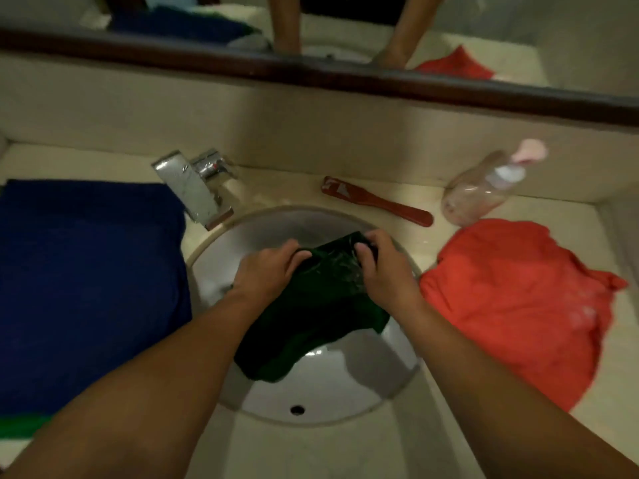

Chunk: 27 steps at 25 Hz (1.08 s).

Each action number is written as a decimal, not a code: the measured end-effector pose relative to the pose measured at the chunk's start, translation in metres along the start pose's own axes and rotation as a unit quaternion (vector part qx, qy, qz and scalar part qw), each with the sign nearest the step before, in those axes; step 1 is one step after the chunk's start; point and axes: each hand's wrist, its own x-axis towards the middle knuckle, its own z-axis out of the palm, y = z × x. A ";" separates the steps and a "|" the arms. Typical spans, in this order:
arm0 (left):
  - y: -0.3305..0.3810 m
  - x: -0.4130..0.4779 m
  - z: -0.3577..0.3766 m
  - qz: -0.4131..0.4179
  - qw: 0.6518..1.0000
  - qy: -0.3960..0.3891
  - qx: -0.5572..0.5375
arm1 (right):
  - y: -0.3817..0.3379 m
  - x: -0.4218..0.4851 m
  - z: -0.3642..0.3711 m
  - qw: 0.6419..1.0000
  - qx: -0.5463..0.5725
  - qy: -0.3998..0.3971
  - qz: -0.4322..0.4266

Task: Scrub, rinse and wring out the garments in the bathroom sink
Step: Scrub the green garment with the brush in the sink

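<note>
Both hands work over the white sink (345, 392), where a dark green garment (311, 326) lies bunched across the basin. The left hand (266, 274) grips its far edge with curled fingers; the right hand (383, 271) pinches the same edge, thumb on top. On the counter's left side lies a folded blue garment (90, 288), on the right an orange-red garment (518, 305) (crumpled, touching the sink rim). Along the counter's back edge stand the chrome faucet (193, 188), a red-brown brush (377, 202) and a blurred plastic bottle (484, 191).
</note>
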 end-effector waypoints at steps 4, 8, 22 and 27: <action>0.039 0.004 -0.053 0.096 0.994 0.038 -0.046 | -0.038 -0.057 -0.043 0.988 0.063 0.141 -0.029; 0.092 0.009 -0.107 0.189 0.972 0.093 -0.109 | -0.068 -0.112 -0.092 0.963 0.073 0.257 -0.042; 0.332 0.082 -0.118 0.316 0.943 -0.039 -0.100 | -0.003 -0.179 -0.282 0.895 0.067 0.428 0.104; 0.384 0.117 -0.039 0.288 0.952 -0.081 -0.060 | 0.084 -0.142 -0.307 0.902 0.066 0.381 0.193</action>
